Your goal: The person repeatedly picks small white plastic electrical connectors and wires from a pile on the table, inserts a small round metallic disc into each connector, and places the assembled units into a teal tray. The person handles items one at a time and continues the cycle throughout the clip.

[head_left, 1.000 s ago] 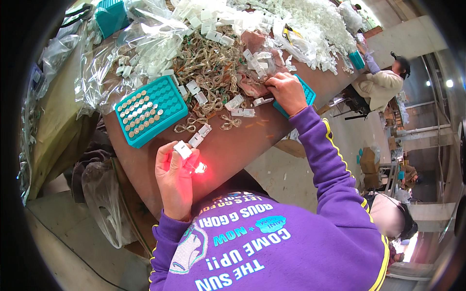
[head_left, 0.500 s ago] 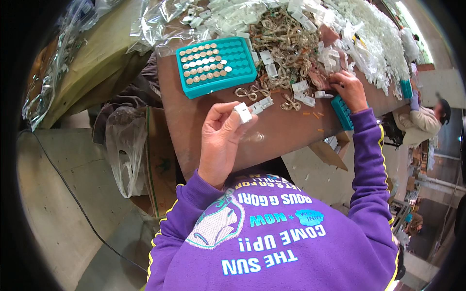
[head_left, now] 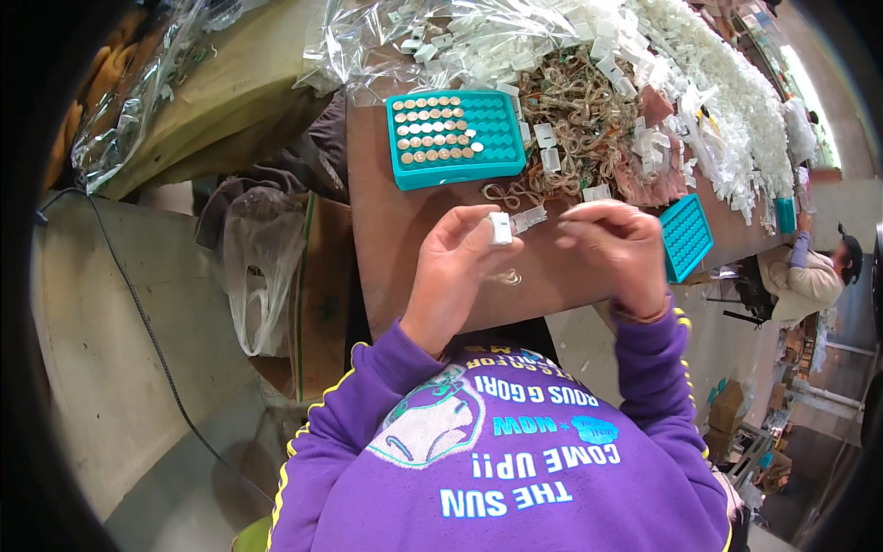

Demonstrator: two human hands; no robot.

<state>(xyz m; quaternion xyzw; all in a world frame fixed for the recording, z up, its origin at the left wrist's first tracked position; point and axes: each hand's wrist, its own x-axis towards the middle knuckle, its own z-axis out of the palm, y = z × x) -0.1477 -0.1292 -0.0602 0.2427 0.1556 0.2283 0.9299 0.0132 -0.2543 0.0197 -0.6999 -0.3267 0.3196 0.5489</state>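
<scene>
Right hand (head_left: 614, 248) has come off the parts pile and is now raised in front of the chest, just beside the left hand (head_left: 464, 262); half a second ago it was out at the pile edge. Right fingers are pinched together, on something too small and blurred to tell. Left hand has stayed up, fingers clamped on a small white plastic clip (head_left: 500, 227), held above the near part of the desk (head_left: 395, 230). The view has swung: the teal tray of round metal discs (head_left: 453, 138) now sits further up and centre, the discs filling only its left part.

Brown desk, bare in the near strip. A small wire loop (head_left: 507, 276) lies on it below the left hand. A clear plastic piece (head_left: 529, 219) lies just beside the clip. Behind that is a tangle of tan wire parts (head_left: 575, 106), then heaps of white plastic pieces (head_left: 727, 101) and clear plastic bags (head_left: 386, 37). A second teal tray (head_left: 686, 235) sits near the right edge, beside the right hand.

Left of the desk: a cardboard box (head_left: 322, 276) with a clear bag (head_left: 258, 276) hanging at it, concrete floor (head_left: 110, 368), a black cable (head_left: 147, 331) running across it. Another person (head_left: 809, 271) sits at the far right.
</scene>
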